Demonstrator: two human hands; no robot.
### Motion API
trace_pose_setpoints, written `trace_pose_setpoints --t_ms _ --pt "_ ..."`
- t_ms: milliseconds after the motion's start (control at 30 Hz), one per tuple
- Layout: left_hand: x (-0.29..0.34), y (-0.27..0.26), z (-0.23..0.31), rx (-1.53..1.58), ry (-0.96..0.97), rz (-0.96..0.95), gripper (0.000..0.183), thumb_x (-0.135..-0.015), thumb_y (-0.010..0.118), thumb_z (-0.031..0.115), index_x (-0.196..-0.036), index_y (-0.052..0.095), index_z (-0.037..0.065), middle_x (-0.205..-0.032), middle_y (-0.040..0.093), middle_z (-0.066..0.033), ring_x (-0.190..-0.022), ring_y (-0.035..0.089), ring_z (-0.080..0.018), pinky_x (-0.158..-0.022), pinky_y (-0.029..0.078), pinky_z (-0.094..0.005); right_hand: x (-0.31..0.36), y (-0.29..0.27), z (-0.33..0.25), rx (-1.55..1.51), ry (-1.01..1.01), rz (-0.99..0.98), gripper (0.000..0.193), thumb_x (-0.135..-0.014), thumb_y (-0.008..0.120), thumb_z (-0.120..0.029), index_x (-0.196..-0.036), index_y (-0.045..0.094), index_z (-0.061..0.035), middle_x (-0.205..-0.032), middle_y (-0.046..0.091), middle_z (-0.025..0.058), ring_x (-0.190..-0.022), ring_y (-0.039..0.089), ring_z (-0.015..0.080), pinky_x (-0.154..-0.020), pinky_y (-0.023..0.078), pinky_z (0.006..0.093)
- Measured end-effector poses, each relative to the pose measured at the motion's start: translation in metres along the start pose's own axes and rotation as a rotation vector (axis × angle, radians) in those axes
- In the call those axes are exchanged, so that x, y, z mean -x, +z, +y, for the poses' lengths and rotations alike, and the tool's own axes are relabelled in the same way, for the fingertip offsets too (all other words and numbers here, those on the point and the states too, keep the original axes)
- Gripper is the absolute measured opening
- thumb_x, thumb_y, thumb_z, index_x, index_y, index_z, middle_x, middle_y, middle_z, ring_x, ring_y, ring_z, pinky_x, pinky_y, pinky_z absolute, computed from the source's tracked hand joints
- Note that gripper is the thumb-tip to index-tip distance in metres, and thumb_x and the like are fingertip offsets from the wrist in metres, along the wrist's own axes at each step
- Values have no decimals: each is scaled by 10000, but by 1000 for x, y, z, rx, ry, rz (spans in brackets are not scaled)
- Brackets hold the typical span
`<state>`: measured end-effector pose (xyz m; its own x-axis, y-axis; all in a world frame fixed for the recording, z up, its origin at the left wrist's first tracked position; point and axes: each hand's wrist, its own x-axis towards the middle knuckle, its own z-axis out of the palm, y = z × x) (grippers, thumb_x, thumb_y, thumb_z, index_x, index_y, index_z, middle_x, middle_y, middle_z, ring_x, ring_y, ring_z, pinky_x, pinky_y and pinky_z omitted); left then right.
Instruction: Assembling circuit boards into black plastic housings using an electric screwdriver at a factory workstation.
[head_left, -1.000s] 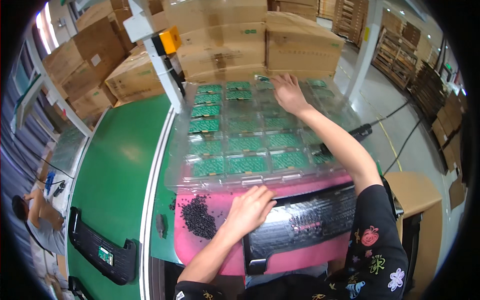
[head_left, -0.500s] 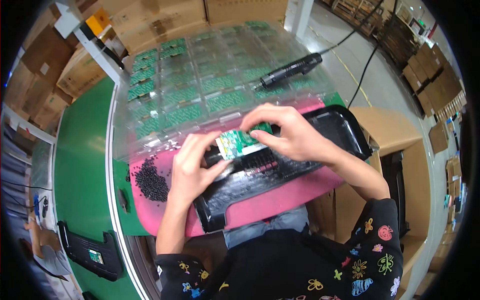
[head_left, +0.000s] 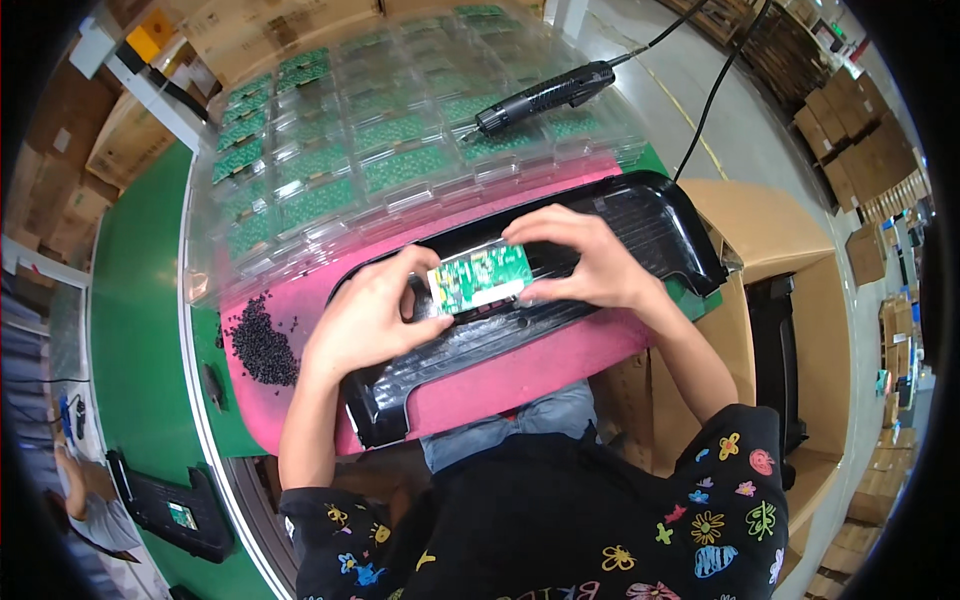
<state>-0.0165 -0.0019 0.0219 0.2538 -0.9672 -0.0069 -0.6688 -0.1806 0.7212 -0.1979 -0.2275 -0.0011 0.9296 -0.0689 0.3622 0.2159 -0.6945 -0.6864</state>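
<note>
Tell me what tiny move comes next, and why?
Probably lower the green rectangular circuit board onto the long black plastic panel, because the left hand and right hand hold it by its ends over the panel's middle.

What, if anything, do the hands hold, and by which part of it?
A green circuit board, held by its two short ends: left hand at the left end, right hand at the right.

The rectangular green circuit board (head_left: 480,277), left hand (head_left: 368,312) and right hand (head_left: 588,262) partly hide the long black plastic housing (head_left: 650,232). The frame's top cuts off the thin black cable (head_left: 672,31); black pieces (head_left: 262,347) heaped at left are indistinct.
</note>
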Motion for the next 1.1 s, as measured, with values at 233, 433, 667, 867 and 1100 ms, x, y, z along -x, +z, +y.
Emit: trace_pose_setpoints --t_ms 233,433,667,867,1100 --pt "5 13 -11 -223 -11 -16 476 -707 821 300 -1063 596 78 -919 640 -76 -861 675 -287 -684 529 -401 10 19 15 50 73 -103 529 -672 868 -248 -1110 669 -29 -1254 608 84 -1194 523 292 -1025 430 406" --pt "5 16 -11 -260 -27 -13 490 -696 831 284 -1078 609 72 -911 616 -73 -823 656 -264 -696 525 -383 8 20 15 101 60 -116 536 -685 859 -249 -1131 666 -25 -1247 601 93 -1177 521 301 -1021 419 409" --pt "6 16 -12 -297 1 25 509 -678 838 282 -1095 622 86 -854 607 -64 -786 651 -267 -660 520 -385 9 22 13 130 64 -104 544 -684 857 -231 -1147 664 -19 -1236 601 104 -1166 528 306 -1016 419 410" --pt "7 14 -9 -328 -12 -24 503 -721 812 319 -1111 608 74 -939 619 -72 -901 661 -279 -679 536 -404 10 22 12 139 79 -101 552 -679 857 -224 -1155 659 -26 -1240 598 101 -1179 520 306 -1016 419 410" --pt "22 6 -9 -199 50 144 632 -724 817 348 -1252 595 82 -867 635 -81 -773 649 -281 -666 519 -384 1 20 2 87 60 -94 539 -715 826 -189 -1191 633 -25 -1239 590 97 -1191 519 299 -1033 404 399"
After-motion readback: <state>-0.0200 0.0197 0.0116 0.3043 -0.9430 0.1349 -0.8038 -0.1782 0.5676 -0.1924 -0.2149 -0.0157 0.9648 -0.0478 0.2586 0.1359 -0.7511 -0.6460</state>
